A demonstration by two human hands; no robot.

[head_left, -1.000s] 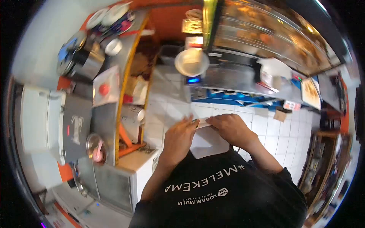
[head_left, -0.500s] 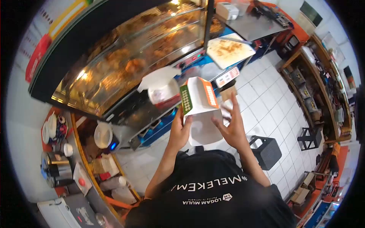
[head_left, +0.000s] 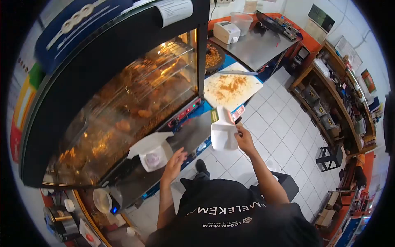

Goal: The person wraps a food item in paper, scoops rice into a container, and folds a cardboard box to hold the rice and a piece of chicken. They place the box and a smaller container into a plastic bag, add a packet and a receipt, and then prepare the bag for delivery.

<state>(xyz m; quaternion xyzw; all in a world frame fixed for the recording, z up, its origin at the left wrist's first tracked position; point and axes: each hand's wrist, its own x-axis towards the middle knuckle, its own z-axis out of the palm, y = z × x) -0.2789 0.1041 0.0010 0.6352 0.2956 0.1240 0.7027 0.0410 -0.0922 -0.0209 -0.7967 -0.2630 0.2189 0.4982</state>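
My right hand [head_left: 246,142] grips the side wall of an open cardboard takeaway box [head_left: 224,138], white inside, with green and orange printing on its flap. It hangs in the air in front of the counter, tilted so that its bare inside faces me. My left hand [head_left: 173,166] holds nothing, fingers stretched out towards the counter. Just beyond those fingers, a second white takeaway box [head_left: 168,151] stands on the counter with its lid folded back. Inside lies a small wrapped bundle [head_left: 153,159], whose contents I cannot make out.
A lit glass display cabinet [head_left: 135,111] with fried food rises behind the counter [head_left: 191,139]. Crumbs cover a white cutting board [head_left: 234,88], where a knife [head_left: 238,73] lies along the far edge. Black stools [head_left: 329,158] stand on the tiled floor [head_left: 263,123] to the right.
My left hand has let go of the takeaway box and moved left towards the counter. My right hand now holds that box alone. The whole view has shifted.
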